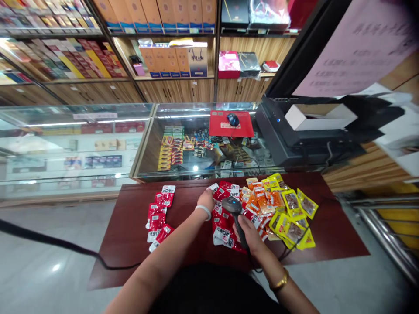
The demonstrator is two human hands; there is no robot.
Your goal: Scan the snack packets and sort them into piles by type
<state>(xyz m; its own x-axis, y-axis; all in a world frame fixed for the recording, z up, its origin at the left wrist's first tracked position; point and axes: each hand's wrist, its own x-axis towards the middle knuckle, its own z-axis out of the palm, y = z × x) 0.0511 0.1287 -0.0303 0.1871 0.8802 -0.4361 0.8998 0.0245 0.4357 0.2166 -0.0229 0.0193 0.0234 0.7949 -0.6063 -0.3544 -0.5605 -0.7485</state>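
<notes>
My right hand (253, 233) is wrapped round the handle of a dark grey barcode scanner (233, 206), whose head points over the packets. My left hand (206, 200), with a pale bracelet at the wrist, has its fingers closed at the white end of a red snack packet (213, 187). Beneath and beside the scanner lies a heap of red and white packets (224, 220). Orange packets (265, 198) and yellow packets (293, 205) lie heaped to its right. On the left of the brown table, a separate column of red packets (157, 220) overlaps.
The brown table (131, 226) stands against a glass display counter (203, 172). On the counter are a red mat (216, 124), a computer mouse (233, 119) and a dark machine (281, 139) bearing an open white box (321, 117). A black cable (81, 250) crosses at left.
</notes>
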